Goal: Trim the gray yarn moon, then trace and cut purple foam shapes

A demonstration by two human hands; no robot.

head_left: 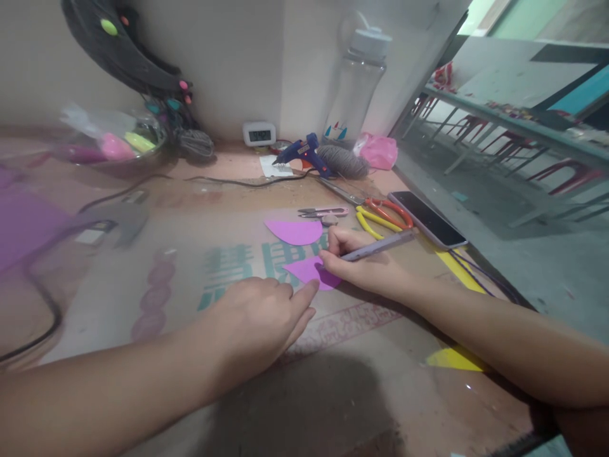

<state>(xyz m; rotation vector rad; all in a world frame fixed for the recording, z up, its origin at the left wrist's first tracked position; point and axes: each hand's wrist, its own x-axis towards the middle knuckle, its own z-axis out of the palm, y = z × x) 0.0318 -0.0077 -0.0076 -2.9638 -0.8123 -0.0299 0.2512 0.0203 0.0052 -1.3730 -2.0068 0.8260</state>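
My right hand (pixel 354 257) is closed round a grey-lilac pen (pixel 380 245), its tip down at a small purple cut-out (pixel 304 270) with one pointed end. The fingers cover part of this piece. My left hand (pixel 266 311) reaches in from the lower left; its index fingertip presses on the lower edge of the same cut-out, and it grips nothing. Just beyond lies a second purple cut-out (pixel 295 231) of similar shape, flat on the printed board (pixel 190 254). Pink-handled thread snips (pixel 326 211) rest behind it, beside a small brownish lump (pixel 329 220).
Scissors with orange handles (pixel 392 209), yellow-handled pliers (pixel 375 219) and a phone (pixel 428 219) lie to the right. At the back are a blue glue gun (pixel 304 154), grey yarn (pixel 342 161), a clear bottle (pixel 354 95), a digital clock (pixel 259 134) and a bowl (pixel 118 158). A black cable (pixel 52 317) crosses the left.
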